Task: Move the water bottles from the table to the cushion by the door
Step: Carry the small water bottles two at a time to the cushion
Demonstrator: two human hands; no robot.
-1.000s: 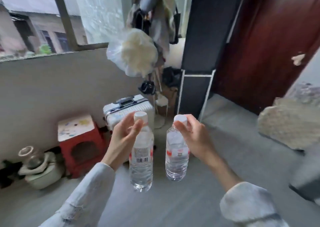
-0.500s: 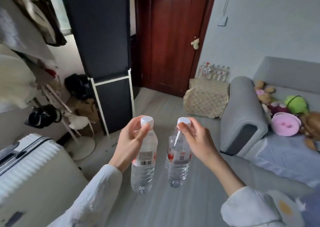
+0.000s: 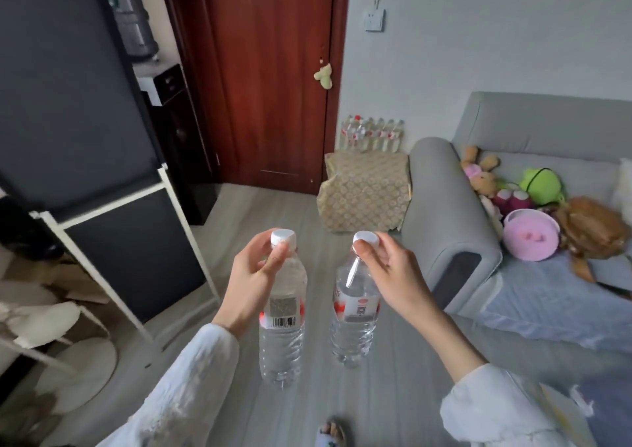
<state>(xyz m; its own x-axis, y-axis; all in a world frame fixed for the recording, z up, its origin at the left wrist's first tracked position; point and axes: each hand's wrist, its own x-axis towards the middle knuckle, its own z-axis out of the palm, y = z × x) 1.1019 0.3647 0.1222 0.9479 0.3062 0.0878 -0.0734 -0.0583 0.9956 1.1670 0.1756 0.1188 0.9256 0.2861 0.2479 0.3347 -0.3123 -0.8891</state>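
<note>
My left hand pinches the neck of a clear water bottle with a white cap and a red-and-white label. My right hand grips a second clear water bottle the same way, just under its cap. Both bottles hang upright in front of me above the grey floor. Ahead, a beige patterned cushion rests on the floor beside the dark red door. A row of several water bottles stands on its far edge against the wall.
A grey sofa with plush toys fills the right side, its armrest next to the cushion. A tall black panel in a white frame stands at the left. White chair legs and clutter sit at the lower left.
My view has swung right from the window and suitcase to the door, the cushion and the sofa, which now look closer. Both hands have kept their hold on the bottles.
</note>
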